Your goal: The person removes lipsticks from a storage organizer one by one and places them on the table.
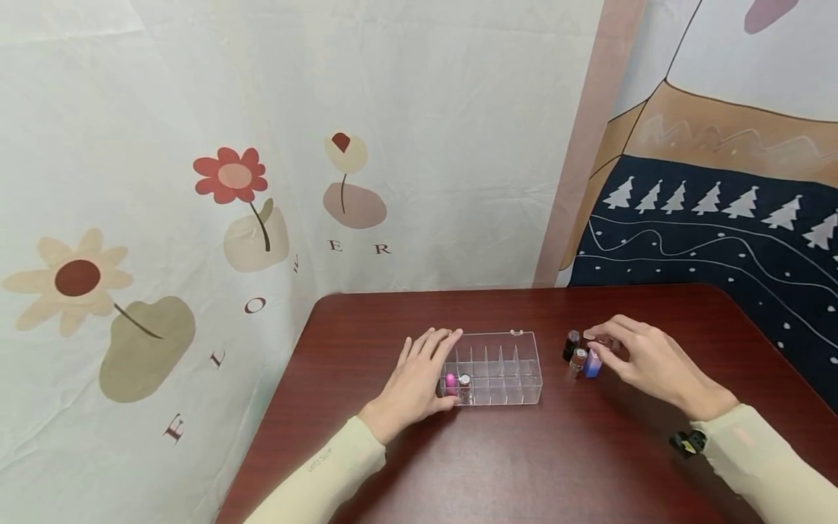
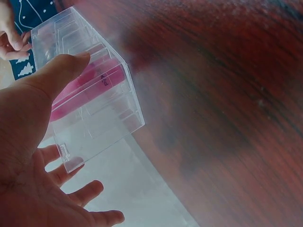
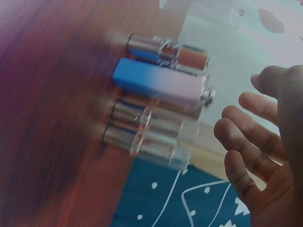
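Observation:
A clear compartment box stands on the table. My left hand holds its left end, thumb on the front wall and fingers at the far side. Inside, at the left of the front row, are a pink tube and a silver-topped tube. My right hand, fingers apart, hovers beside a group of upright lipstick tubes. Among them are a blue-to-pink tube, a brown-and-clear tube and a black tube. The right wrist view shows more clear-topped tubes, with a gap between them and the fingers.
The dark red wooden table meets a white flower-printed cloth at its back and left. A dark blue cloth with white trees hangs at the right. The box lies left of the tubes, with bare tabletop between.

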Tool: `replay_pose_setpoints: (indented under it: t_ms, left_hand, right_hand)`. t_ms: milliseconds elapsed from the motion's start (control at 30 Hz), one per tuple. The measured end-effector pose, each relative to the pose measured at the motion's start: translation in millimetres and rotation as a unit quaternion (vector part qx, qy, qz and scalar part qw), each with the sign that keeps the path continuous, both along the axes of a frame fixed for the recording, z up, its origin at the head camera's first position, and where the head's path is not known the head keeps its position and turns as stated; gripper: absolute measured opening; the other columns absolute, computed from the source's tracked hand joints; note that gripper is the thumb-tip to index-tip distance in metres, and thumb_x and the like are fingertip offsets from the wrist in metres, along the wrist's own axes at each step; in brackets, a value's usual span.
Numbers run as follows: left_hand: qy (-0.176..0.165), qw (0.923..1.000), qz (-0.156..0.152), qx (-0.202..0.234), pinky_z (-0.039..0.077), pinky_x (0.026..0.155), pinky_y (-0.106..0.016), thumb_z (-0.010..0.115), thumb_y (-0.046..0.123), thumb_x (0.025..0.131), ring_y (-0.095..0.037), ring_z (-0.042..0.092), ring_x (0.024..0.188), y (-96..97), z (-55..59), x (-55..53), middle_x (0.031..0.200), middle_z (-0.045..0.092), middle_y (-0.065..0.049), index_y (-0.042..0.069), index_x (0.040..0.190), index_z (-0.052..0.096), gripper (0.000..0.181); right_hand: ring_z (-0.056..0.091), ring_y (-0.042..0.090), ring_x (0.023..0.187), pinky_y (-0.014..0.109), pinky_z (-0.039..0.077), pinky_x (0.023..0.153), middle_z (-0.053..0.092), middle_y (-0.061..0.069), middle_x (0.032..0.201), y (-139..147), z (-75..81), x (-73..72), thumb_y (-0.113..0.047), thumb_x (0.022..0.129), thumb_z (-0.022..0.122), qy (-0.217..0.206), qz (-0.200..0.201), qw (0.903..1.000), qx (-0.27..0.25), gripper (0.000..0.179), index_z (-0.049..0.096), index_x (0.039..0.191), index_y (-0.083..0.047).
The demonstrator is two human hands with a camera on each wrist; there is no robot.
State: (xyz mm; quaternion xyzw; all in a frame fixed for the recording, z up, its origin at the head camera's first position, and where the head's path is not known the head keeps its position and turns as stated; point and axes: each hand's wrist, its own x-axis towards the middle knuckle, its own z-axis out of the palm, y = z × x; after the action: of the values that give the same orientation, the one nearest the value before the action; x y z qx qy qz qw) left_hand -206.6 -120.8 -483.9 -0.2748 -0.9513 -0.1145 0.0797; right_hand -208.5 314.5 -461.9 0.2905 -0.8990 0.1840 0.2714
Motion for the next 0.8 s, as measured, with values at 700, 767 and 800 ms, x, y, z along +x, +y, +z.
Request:
replay_pose_setpoints:
  t_ms: [700,767,800]
  left_hand:
    - [0.002,0.9999,-0.016,-0.005,0.040,0.134,-0.080,0.108,0.049,0.082,-0.043,0.046,0.171,-5.0,1.3,-3.6,0.177,0.052,-0.008,0.024,0.183,0.035,0.128]
    - [0.000,0.9998,-0.017,-0.005,0.040,0.135,-0.080,0.108,0.049,0.082,-0.043,0.045,0.172,-5.5,1.6,-3.8,0.177,0.052,-0.008,0.024,0.183,0.034,0.128]
    - [-0.002,0.9998,-0.018,-0.004,0.040,0.135,-0.080,0.109,0.048,0.082,-0.043,0.045,0.172,-5.6,1.8,-4.0,0.177,0.052,-0.008,0.024,0.183,0.034,0.128]
  right_hand:
    - [0.075,0.017,0.097,0.044,0.068,0.084,0.082,0.001,0.116,-76.5,3.7,-4.8,-0.013,0.087,0.098,0.032,0.102,0.9942,0.016,0.042,0.085,0.126,-0.015]
    - [0.077,0.018,0.099,0.046,0.068,0.086,0.082,0.000,0.115,-82.7,2.4,-5.0,-0.016,0.087,0.098,0.028,0.109,0.9935,0.017,0.042,0.085,0.127,-0.015]
    - [0.078,0.017,0.099,0.046,0.069,0.086,0.082,0.001,0.115,-85.8,2.0,-4.8,-0.018,0.088,0.099,0.025,0.111,0.9933,0.019,0.043,0.085,0.128,-0.015]
